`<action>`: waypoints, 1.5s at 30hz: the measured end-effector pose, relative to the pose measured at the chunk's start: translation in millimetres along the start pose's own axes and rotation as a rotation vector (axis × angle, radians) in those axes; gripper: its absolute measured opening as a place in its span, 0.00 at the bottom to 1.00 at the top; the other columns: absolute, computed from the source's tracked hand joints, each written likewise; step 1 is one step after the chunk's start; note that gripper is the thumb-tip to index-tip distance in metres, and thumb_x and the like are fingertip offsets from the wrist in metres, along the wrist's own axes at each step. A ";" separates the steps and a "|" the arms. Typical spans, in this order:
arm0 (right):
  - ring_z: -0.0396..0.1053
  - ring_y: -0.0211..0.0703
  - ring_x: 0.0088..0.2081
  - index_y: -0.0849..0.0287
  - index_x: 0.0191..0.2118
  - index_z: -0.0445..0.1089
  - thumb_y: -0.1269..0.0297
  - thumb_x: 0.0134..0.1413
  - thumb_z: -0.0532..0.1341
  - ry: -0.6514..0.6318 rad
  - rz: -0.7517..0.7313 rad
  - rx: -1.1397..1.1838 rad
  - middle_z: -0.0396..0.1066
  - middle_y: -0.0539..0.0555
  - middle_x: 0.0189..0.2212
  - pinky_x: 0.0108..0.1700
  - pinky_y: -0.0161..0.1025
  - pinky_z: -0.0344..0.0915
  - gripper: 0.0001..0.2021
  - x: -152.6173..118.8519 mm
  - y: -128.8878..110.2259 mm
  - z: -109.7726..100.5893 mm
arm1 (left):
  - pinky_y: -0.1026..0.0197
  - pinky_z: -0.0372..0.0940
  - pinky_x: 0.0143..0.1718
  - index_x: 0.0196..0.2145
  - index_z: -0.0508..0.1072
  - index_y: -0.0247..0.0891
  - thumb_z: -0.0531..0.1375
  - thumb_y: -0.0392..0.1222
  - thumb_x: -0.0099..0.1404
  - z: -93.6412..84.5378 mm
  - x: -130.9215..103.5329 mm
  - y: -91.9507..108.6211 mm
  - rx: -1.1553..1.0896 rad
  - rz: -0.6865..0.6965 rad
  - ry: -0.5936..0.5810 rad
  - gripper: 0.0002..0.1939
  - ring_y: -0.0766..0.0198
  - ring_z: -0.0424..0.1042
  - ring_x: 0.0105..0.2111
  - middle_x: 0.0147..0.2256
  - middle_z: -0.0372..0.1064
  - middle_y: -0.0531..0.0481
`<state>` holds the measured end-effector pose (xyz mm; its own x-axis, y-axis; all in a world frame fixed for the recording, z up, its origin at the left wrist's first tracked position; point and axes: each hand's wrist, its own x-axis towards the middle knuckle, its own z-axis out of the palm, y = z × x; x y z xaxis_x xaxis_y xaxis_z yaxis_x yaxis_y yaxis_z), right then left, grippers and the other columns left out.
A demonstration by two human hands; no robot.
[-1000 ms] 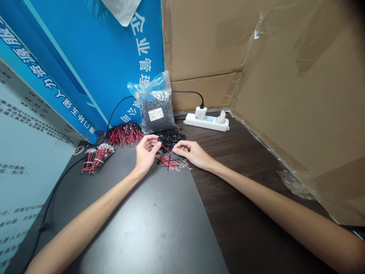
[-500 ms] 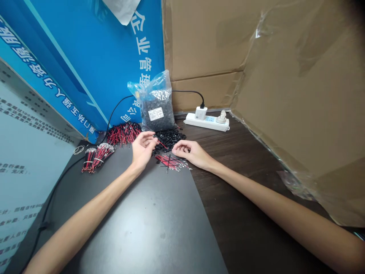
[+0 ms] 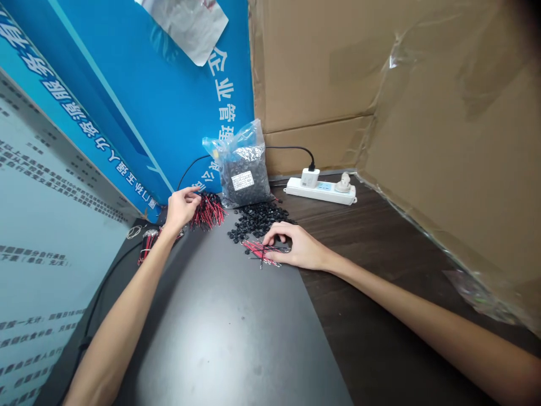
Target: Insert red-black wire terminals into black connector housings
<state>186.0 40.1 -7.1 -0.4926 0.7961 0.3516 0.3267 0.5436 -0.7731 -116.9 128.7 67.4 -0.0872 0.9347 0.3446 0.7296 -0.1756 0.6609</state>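
My left hand [image 3: 183,207] is at the left edge of a heap of red and black wires [image 3: 210,213]. Its index finger is stretched out, the others are loosely bent, and I see nothing held. My right hand [image 3: 301,246] reaches over a small loose pile of red and black wires with silvery ends [image 3: 260,252]. Its thumb and fingers are parted, with some wires lying between them. Just behind lies a scatter of small black pieces [image 3: 253,219]. Tied wire bundles [image 3: 147,242] are partly hidden behind my left forearm.
A clear bag of black pieces with a white label [image 3: 246,189] stands against the blue panel [image 3: 169,113]. A white power strip [image 3: 321,192] with a plugged-in adapter [image 3: 310,177] sits at the back right. Cardboard [image 3: 443,169] walls the right side. A black cable [image 3: 99,282] runs along the left.
My left hand has moved left from the black pieces to the wire heap, and the red wire at its fingers no longer shows. My right hand has spread its fingers over the loose wires.
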 end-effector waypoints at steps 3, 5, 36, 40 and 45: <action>0.63 0.41 0.33 0.58 0.37 0.76 0.70 0.48 0.67 -0.002 0.007 -0.008 0.74 0.51 0.32 0.38 0.38 0.61 0.07 -0.6 0.7 -0.5 | 0.57 0.69 0.39 0.45 0.79 0.31 0.60 0.37 0.58 -2.5 -0.1 4.1 0.075 0.081 0.081 0.18 0.59 0.76 0.32 0.34 0.79 0.43; 0.62 0.41 0.33 0.57 0.36 0.76 0.70 0.48 0.66 0.004 0.007 -0.016 0.74 0.51 0.32 0.38 0.38 0.61 0.08 -0.7 1.7 -0.4 | 0.57 0.70 0.40 0.44 0.79 0.31 0.59 0.38 0.60 -8.0 -0.6 9.2 0.090 0.110 0.125 0.16 0.58 0.77 0.33 0.36 0.79 0.41; 0.69 0.46 0.41 0.57 0.42 0.73 0.69 0.45 0.69 0.037 -0.043 -0.145 0.74 0.52 0.35 0.46 0.42 0.64 0.15 -5.9 -4.9 2.1 | 0.60 0.64 0.30 0.25 0.78 0.41 0.64 0.39 0.53 28.3 -52.5 45.1 0.152 0.265 -0.726 0.02 0.61 0.72 0.25 0.24 0.75 0.50; 0.69 0.46 0.41 0.56 0.42 0.73 0.72 0.45 0.66 0.016 -0.047 -0.134 0.74 0.52 0.34 0.46 0.42 0.64 0.15 -6.1 -5.2 1.7 | 0.58 0.67 0.35 0.29 0.79 0.39 0.64 0.42 0.53 26.5 -51.8 46.9 -0.055 0.202 -0.683 0.06 0.59 0.75 0.31 0.30 0.78 0.48; 0.67 0.41 0.34 0.59 0.42 0.74 0.71 0.47 0.64 0.021 -0.040 -0.092 0.75 0.51 0.32 0.39 0.39 0.62 0.13 -5.7 -3.5 2.3 | 0.61 0.65 0.30 0.33 0.79 0.37 0.65 0.40 0.51 37.9 -62.8 55.4 -0.453 -0.011 -0.667 0.09 0.64 0.72 0.28 0.29 0.76 0.48</action>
<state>185.8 33.0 -7.7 -0.4900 0.7781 0.3930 0.3803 0.5965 -0.7068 -45.3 72.0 57.1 0.4346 0.8998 -0.0394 0.3729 -0.1400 0.9172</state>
